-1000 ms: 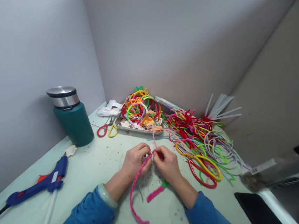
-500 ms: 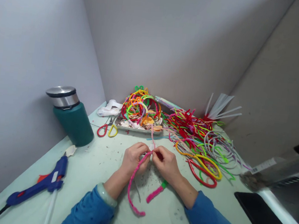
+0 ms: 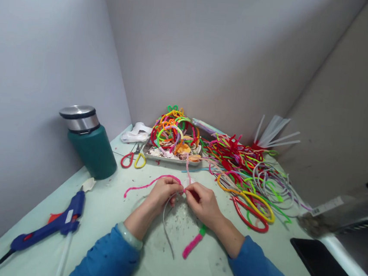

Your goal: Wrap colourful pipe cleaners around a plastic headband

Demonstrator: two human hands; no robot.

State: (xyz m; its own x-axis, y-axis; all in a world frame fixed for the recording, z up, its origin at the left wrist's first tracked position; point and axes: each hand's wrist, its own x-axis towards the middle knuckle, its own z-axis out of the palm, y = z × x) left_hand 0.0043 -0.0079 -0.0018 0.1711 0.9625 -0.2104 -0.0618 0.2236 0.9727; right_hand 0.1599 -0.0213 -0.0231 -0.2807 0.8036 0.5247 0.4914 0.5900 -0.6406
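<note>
Where left hand [image 3: 165,192] and right hand [image 3: 203,202] pinch the pink pipe cleaner [image 3: 154,181] above the desk [image 3: 106,234], we judge work part-done.
Noted loose: its tail, toward the left edge, and the grey strand [image 3: 164,229].

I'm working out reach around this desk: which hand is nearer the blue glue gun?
Left. The left hand is to the right of the glue gun, apart from it; the right hand is farther right, beyond the left hand.
</note>
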